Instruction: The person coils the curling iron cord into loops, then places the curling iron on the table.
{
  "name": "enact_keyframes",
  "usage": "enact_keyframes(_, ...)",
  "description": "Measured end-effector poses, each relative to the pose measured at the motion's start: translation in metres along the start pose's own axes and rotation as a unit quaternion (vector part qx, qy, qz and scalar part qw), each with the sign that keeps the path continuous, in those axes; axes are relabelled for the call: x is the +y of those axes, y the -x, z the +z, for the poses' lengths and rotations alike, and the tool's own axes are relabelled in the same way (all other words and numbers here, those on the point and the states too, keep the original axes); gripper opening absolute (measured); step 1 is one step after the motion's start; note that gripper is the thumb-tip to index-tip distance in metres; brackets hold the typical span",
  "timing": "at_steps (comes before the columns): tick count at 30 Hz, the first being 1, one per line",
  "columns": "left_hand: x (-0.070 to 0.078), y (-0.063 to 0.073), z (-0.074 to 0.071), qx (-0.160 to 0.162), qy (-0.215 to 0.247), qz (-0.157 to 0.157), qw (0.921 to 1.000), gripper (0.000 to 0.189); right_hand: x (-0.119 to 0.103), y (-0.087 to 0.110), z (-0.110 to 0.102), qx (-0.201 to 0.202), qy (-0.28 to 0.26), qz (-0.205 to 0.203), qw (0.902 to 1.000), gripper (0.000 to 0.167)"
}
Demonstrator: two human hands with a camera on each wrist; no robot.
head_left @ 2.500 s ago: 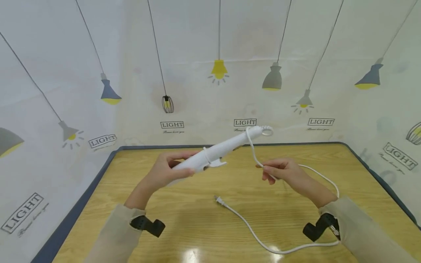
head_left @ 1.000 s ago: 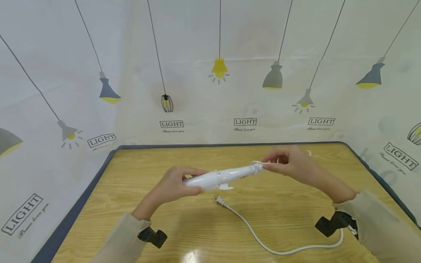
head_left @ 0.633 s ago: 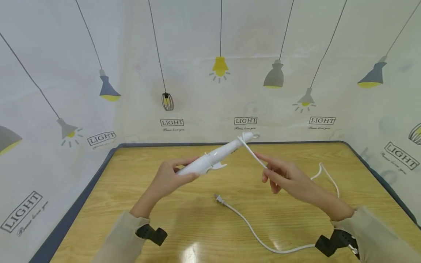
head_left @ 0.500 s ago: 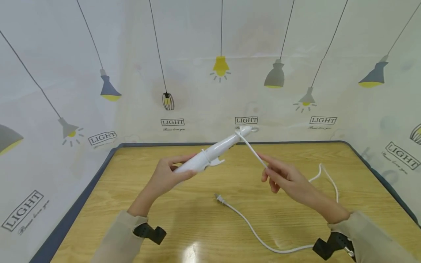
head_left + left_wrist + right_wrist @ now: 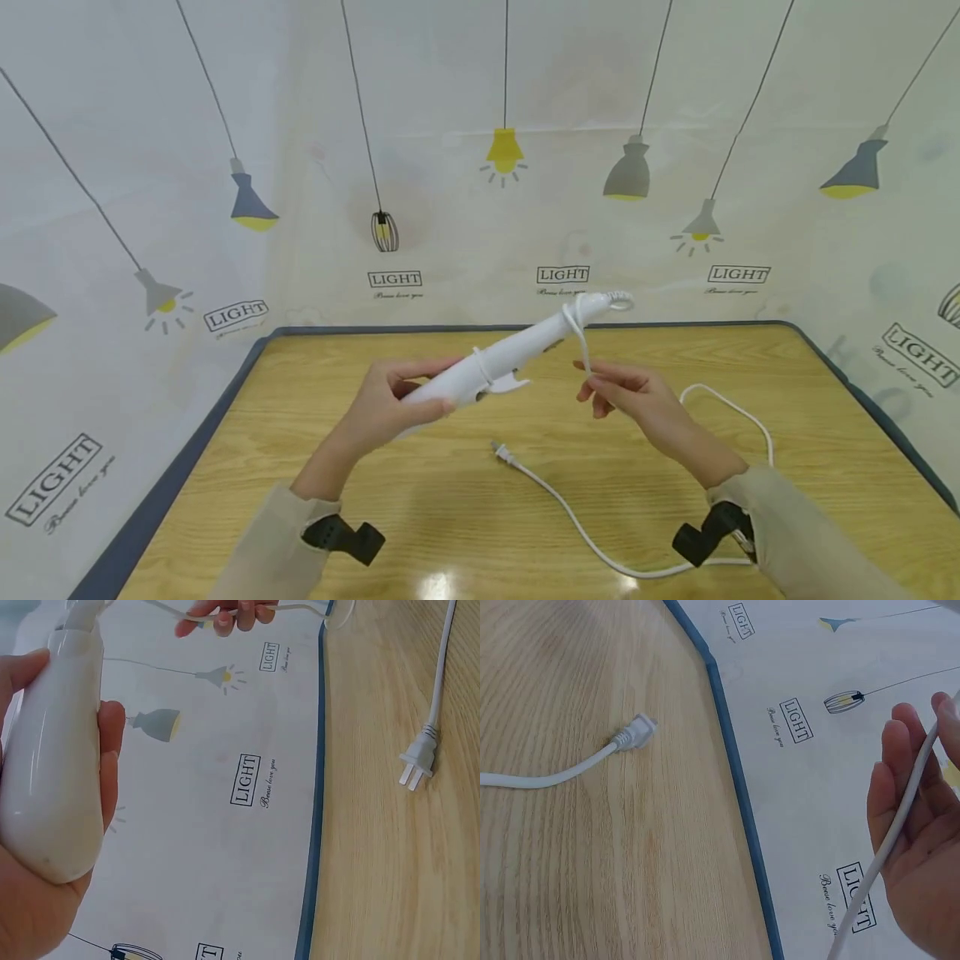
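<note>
closest in, a black wrist camera (image 5: 363,543) is worn at each of the pale sleeves (image 5: 273,542), and a white cord (image 5: 637,575) is laid in a curve on the wooden surface (image 5: 442,492), part of it hidden by the right arm. its two-bladed plug (image 5: 504,453) is rested on the surface, touched by neither hand.

above the surface, the white appliance (image 5: 517,354) is held in the air, its thick end low at the left and its narrow end raised toward the far right. the thick end is clasped by the left grip (image 5: 382,408), with the rounded butt bedded in the palm. the cord is pinched by the right grip (image 5: 637,400) between thumb and fingers, and is looped round the narrow end.

the body would be expected to be stiff, fairly light and somewhat slippery, its shell being smooth and glossy; it is best held round the thick end, clear of the small lever (image 5: 510,383). the cord is judged bendy but springy, so the loop could be slackened if tension were lost; at the ribbed collar (image 5: 621,302), sharp bending should be avoided.

farthest off, the surface is bounded by a dark blue edge (image 5: 525,326), beyond which a pale backdrop (image 5: 442,192) is printed with hanging lamps (image 5: 505,148).
</note>
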State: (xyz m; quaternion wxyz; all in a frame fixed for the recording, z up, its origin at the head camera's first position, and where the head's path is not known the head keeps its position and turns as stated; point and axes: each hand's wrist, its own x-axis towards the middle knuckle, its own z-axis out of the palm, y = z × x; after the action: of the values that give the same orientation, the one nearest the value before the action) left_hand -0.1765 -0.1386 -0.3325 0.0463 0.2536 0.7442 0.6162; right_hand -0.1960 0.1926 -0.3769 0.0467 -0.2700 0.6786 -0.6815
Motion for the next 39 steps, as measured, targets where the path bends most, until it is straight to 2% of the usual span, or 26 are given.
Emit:
enact_keyframes(3,0.0,0.002,0.0,-0.03,0.0,0.011,0.9995,0.044,0.002,-0.009,-0.003,0.008,0.035,0.048,0.9982,0.019)
enact_keyframes(6,0.001,0.003,0.0,-0.062,0.008,0.026,0.9977,0.044,-0.001,-0.015,-0.008,0.021,0.084,0.1,0.9912,0.02)
enact_keyframes(10,0.001,0.005,0.0,-0.104,0.01,0.036,0.9939,0.044,-0.008,-0.023,-0.014,0.012,0.085,0.086,0.9926,0.016)
enact_keyframes(13,0.002,0.006,0.0,-0.13,0.0,0.042,0.9907,0.044,-0.014,-0.03,-0.019,-0.033,0.054,0.041,0.9972,0.018)
enact_keyframes(15,0.002,0.007,0.0,-0.14,-0.009,0.046,0.989,0.044,-0.018,-0.034,-0.024,-0.059,0.053,0.034,0.9963,0.017)
enact_keyframes(17,0.002,0.007,0.0,-0.149,-0.02,0.048,0.9875,0.043,-0.021,-0.037,-0.03,-0.076,0.096,0.019,0.9924,0.014)
enact_keyframes(20,0.001,0.008,0.001,-0.162,-0.046,0.039,0.985,0.042,-0.027,-0.041,-0.037,-0.082,0.179,0.006,0.9804,0.007)
enact_keyframes(23,-0.001,0.008,0.003,-0.172,-0.072,0.026,0.9821,0.042,-0.034,-0.045,-0.04,-0.095,0.233,0.001,0.9679,0.005)
enact_keyframes(28,-0.008,0.008,0.008,-0.162,-0.113,0.011,0.9802,0.041,-0.043,-0.044,-0.04,-0.122,0.253,0.001,0.9597,0.004)
enact_keyframes(32,-0.011,0.006,0.014,-0.134,-0.157,-0.006,0.9784,0.04,-0.053,-0.039,-0.034,-0.121,0.283,0.006,0.9515,0.005)
enact_keyframes(35,-0.011,0.003,0.017,-0.101,-0.178,-0.028,0.9785,0.039,-0.062,-0.035,-0.027,-0.104,0.311,0.002,0.9446,0.006)
enact_keyframes(39,-0.01,0.0,0.021,-0.05,-0.186,-0.049,0.9801,0.04,-0.072,-0.029,-0.018,-0.059,0.343,-0.01,0.9376,0.005)
